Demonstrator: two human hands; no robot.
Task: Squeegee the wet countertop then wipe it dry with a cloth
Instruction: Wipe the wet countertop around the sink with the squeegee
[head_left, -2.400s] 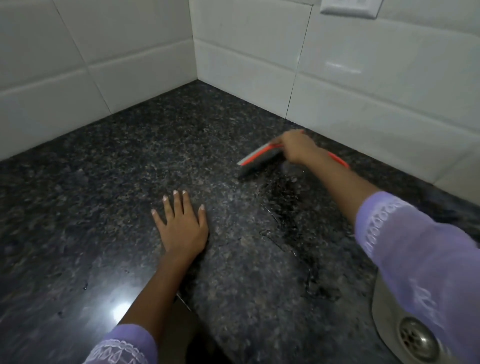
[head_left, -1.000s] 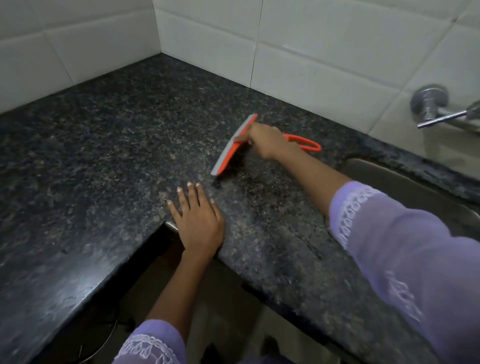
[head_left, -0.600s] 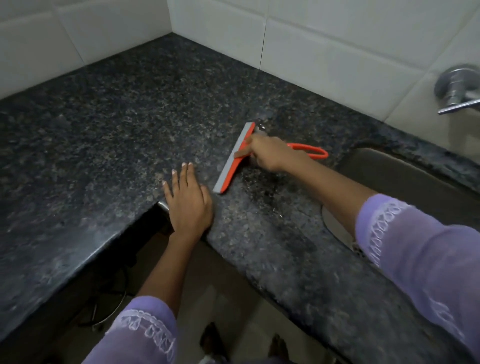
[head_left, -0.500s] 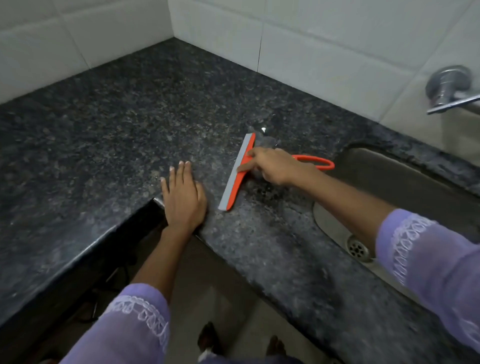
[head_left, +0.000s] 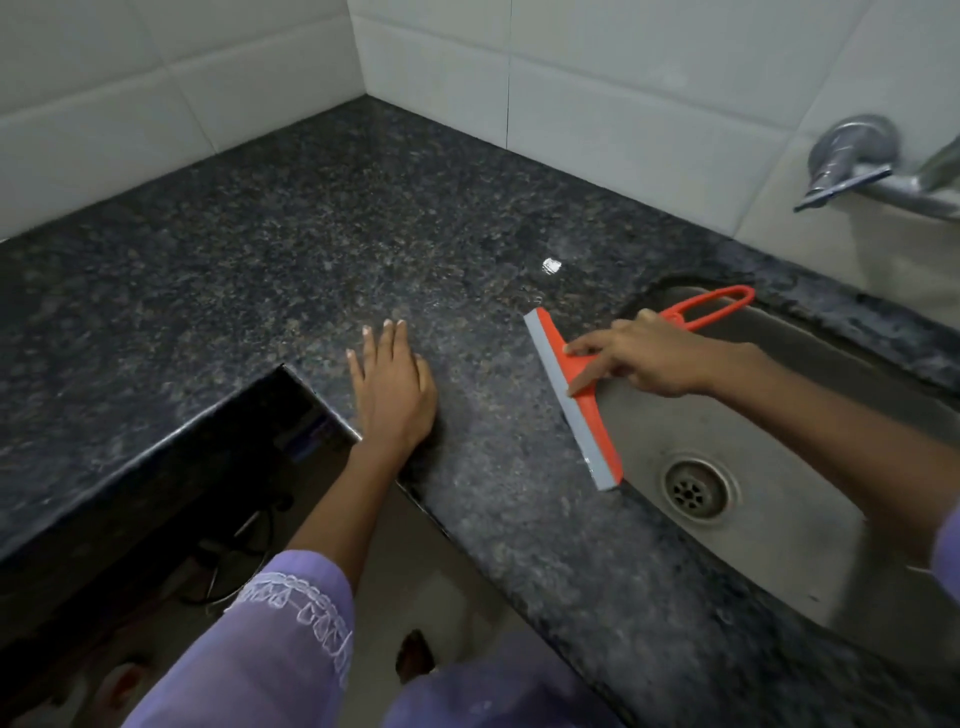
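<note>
The dark speckled granite countertop (head_left: 270, 249) fills the corner. An orange squeegee (head_left: 576, 395) with a grey rubber blade lies along the left rim of the sink, its looped handle pointing back right over the basin. My right hand (head_left: 644, 358) grips its handle near the head, index finger stretched along the orange back. My left hand (head_left: 395, 389) lies flat, fingers straight, on the counter near the inner corner of its front edge. A small wet glint shows behind the blade. No cloth is in view.
A steel sink (head_left: 753, 467) with a round drain (head_left: 693, 486) is set into the counter at right. A chrome tap (head_left: 857, 166) juts from the white tiled wall (head_left: 597, 88). The counter's front edge drops to the floor and cables below.
My right hand has dragged the squeegee rightward from mid-counter to the sink rim. My left hand has stayed flat on the counter. The view has swung right, showing more sink.
</note>
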